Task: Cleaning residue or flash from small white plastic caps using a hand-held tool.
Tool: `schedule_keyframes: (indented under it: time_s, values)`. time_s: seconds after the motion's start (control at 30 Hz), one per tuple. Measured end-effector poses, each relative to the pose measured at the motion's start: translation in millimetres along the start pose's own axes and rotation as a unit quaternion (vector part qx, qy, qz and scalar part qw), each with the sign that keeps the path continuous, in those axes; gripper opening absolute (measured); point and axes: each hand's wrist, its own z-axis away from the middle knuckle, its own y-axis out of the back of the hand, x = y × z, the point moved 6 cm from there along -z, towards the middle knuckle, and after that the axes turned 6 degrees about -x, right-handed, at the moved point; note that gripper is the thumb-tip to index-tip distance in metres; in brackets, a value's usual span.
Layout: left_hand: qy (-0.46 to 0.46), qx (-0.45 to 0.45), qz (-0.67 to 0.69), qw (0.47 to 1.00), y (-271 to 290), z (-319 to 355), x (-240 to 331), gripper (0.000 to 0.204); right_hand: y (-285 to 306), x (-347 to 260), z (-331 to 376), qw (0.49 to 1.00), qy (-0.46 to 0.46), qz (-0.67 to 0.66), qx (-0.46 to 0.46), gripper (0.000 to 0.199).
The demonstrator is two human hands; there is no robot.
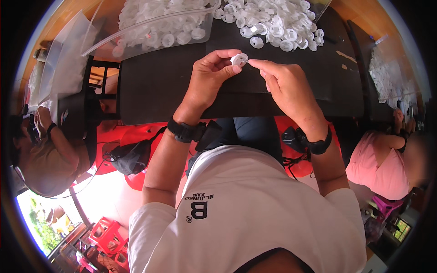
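My left hand (205,84) pinches a small round white plastic cap (237,59) between thumb and fingers, raised over the near part of the black table (164,86). Slots or openings show in the cap's face. From the right, my right hand (289,86) reaches in with its index finger stretched out, the fingertip at the cap's edge. Its other fingers are curled below, and nothing can be seen held in them. Just beyond my hands lies a loose pile of similar white caps (287,32) on the tabletop.
A clear plastic bin (150,25) full of white pieces stands at the far left of the table. Co-workers sit on either side, one in brown (54,168), one in pink (380,164). Red stools (109,236) stand at the lower left.
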Motion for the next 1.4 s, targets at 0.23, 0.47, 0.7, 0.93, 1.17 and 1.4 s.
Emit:
schedule_keyframes:
  time_s: [0.23, 0.47, 0.7, 0.93, 1.17, 1.4]
  values:
    - [0.017, 0.002, -0.033, 0.999, -6, -2, 4, 0.032, 6, -3, -2, 0.998, 0.017, 0.061, -0.001, 0.024]
    - [0.025, 0.019, -0.025, 0.999, -4, -2, 2, 0.031, 11, -9, -5, 0.988, 0.016, 0.149, -0.031, 0.026]
    - [0.032, -0.022, 0.070, 0.997, -3, -2, 4, 0.031, 15, 16, -2, 0.994, -0.057, -0.088, 0.029, 0.032]
    - [0.057, -0.052, 0.040, 0.996, -10, 2, 5, 0.031, -25, 28, -18, 0.939, -0.079, -0.334, 0.034, 0.029]
    - [0.025, -0.045, 0.018, 0.998, -6, 1, 3, 0.035, -32, 36, -12, 0.923, -0.142, -0.357, 0.014, 0.018]
    - [0.025, -0.028, 0.051, 0.998, -4, 1, 4, 0.034, -9, 9, 12, 0.994, 0.007, -0.076, 0.072, 0.031]
